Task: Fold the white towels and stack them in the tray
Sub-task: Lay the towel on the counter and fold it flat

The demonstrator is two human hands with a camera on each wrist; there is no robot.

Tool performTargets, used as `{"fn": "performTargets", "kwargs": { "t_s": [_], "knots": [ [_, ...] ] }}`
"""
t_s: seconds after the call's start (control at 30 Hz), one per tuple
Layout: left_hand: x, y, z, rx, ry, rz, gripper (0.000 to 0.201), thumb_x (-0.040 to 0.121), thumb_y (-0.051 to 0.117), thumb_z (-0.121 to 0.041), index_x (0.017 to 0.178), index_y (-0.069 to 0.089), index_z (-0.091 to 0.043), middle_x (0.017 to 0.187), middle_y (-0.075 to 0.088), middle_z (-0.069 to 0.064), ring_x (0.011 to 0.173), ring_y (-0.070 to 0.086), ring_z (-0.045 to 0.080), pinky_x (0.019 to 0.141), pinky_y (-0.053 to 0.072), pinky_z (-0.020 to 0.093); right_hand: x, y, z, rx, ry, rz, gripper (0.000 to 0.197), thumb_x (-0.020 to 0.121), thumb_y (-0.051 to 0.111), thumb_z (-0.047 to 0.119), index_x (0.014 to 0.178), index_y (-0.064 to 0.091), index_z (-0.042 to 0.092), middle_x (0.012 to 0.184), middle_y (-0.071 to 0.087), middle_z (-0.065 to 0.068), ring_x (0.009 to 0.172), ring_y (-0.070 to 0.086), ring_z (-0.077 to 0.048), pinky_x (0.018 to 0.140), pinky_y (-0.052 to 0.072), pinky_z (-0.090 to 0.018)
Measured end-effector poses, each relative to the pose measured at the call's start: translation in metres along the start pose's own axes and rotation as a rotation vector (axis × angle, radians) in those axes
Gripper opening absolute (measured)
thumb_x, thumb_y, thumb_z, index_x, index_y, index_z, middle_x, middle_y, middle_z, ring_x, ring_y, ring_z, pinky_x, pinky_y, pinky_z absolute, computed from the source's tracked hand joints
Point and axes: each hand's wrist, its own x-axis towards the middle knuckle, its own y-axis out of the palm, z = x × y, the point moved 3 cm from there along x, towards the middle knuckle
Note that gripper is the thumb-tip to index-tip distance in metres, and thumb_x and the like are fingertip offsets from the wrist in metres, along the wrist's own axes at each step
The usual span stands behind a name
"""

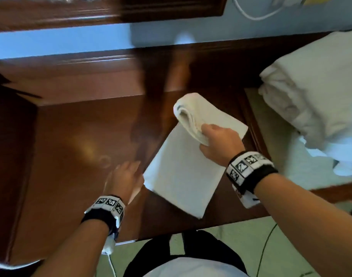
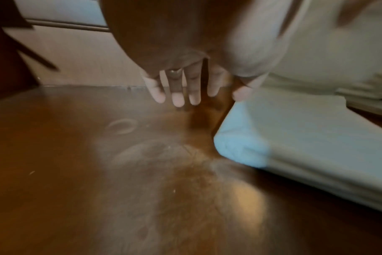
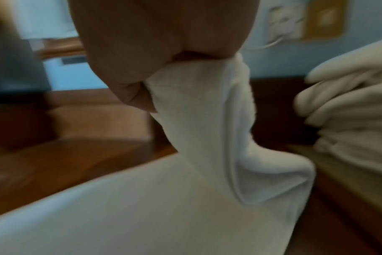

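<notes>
A folded white towel (image 1: pixel 181 172) lies on the dark wooden table (image 1: pixel 71 156), right of centre. My right hand (image 1: pixel 206 135) grips its layered far end and holds that end lifted and curled over; the right wrist view shows the towel (image 3: pixel 185 207) hanging from my fist (image 3: pixel 164 51). My left hand (image 1: pixel 129 170) hovers by the towel's near left corner, fingers (image 2: pixel 178 93) straight and spread above the wood, thumb at the towel's (image 2: pixel 305 138) edge. A wooden tray (image 1: pixel 251 120) at the right holds a stack of folded white towels (image 1: pixel 315 86).
A crumpled white cloth (image 1: pixel 321 162) lies in the tray's near part. The table's front edge (image 1: pixel 191 226) is close to my body. A raised wooden ledge (image 1: pixel 71 76) runs along the back. A white cable (image 1: pixel 251 15) hangs on the wall.
</notes>
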Motion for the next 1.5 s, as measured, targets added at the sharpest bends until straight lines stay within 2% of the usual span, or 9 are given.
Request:
{"fn": "performTargets", "kwargs": {
  "t_s": [0.17,0.3,0.4,0.53,0.7,0.93,1.2,1.37,1.5],
  "knots": [
    [0.009,-0.009,0.003,-0.040,0.120,-0.067,0.059,0.080,0.065,-0.026,0.137,0.057,-0.012,0.129,0.057,0.013,0.113,0.056,0.039,0.091,0.047,0.049,-0.082,0.109,0.069,-0.028,-0.097,0.237,0.053,0.063,0.084,0.032,0.104,0.055,0.017,0.094,0.060,-0.009,0.070,0.063,-0.033,0.045,0.044,-0.037],
    [0.001,0.017,-0.018,0.214,0.528,0.020,0.063,0.070,0.054,-0.039,0.129,0.058,-0.016,0.122,0.059,0.010,0.108,0.059,0.035,0.082,0.050,0.045,-0.114,0.138,0.077,-0.064,-0.006,0.286,0.058,0.046,0.090,0.023,0.094,0.058,0.016,0.104,0.059,-0.010,0.079,0.061,-0.031,0.035,0.041,-0.033],
    [0.004,0.040,-0.037,0.378,0.748,0.114,0.068,0.066,0.068,-0.043,0.128,0.057,-0.017,0.127,0.059,0.013,0.111,0.057,0.036,0.084,0.050,0.046,-0.116,0.133,0.061,-0.053,0.022,0.207,0.045,0.049,0.088,0.015,0.085,0.063,0.014,0.100,0.063,-0.011,0.079,0.062,-0.032,0.034,0.043,-0.033],
    [0.018,0.050,-0.064,0.432,0.804,0.070,0.058,0.063,0.082,-0.028,0.117,0.064,-0.017,0.114,0.062,0.013,0.096,0.061,0.037,0.072,0.050,0.045,-0.120,0.124,0.027,-0.042,0.184,0.189,0.031,0.058,0.081,0.007,0.085,0.067,0.011,0.101,0.064,-0.011,0.086,0.064,-0.034,0.042,0.048,-0.036],
    [0.017,0.040,-0.071,0.369,0.885,-0.128,0.031,0.066,0.067,-0.013,0.097,0.062,-0.012,0.094,0.058,0.014,0.078,0.056,0.034,0.062,0.042,0.040,-0.149,0.111,0.012,-0.049,0.249,0.065,0.030,0.062,0.072,0.003,0.090,0.062,0.008,0.093,0.061,-0.011,0.081,0.058,-0.035,0.054,0.051,-0.039],
    [0.004,0.055,-0.044,0.297,0.906,-0.070,0.022,0.069,0.065,-0.018,0.089,0.062,-0.009,0.089,0.059,0.012,0.078,0.057,0.034,0.060,0.049,0.041,-0.171,0.124,0.021,-0.120,0.238,0.108,0.031,0.061,0.076,0.008,0.088,0.060,0.011,0.091,0.059,-0.009,0.080,0.056,-0.033,0.061,0.045,-0.038],
    [-0.003,0.068,-0.030,0.301,0.878,-0.023,0.047,0.061,0.082,-0.005,0.097,0.053,-0.014,0.088,0.054,0.012,0.075,0.052,0.034,0.054,0.046,0.038,-0.181,0.131,0.021,-0.147,0.262,0.156,0.031,0.062,0.069,0.008,0.091,0.058,0.014,0.091,0.053,-0.009,0.079,0.051,-0.032,0.061,0.041,-0.039],
    [0.001,0.060,-0.041,0.304,1.019,0.085,0.039,0.083,0.059,-0.058,0.094,0.053,-0.020,0.083,0.058,0.002,0.071,0.059,0.028,0.058,0.046,0.036,-0.176,0.124,0.023,-0.128,0.143,0.187,0.024,0.071,0.055,0.035,0.085,0.057,0.016,0.087,0.053,-0.006,0.080,0.050,-0.030,0.071,0.039,-0.041],
    [0.033,0.041,-0.063,0.194,1.007,-0.123,0.044,0.093,0.050,-0.053,0.106,0.067,-0.015,0.096,0.065,0.006,0.085,0.063,0.031,0.072,0.046,0.040,-0.134,0.107,0.015,-0.011,0.193,-0.108,0.026,0.084,0.051,0.035,0.086,0.064,0.012,0.091,0.059,-0.008,0.083,0.054,-0.032,0.074,0.041,-0.042]
  ]
}}
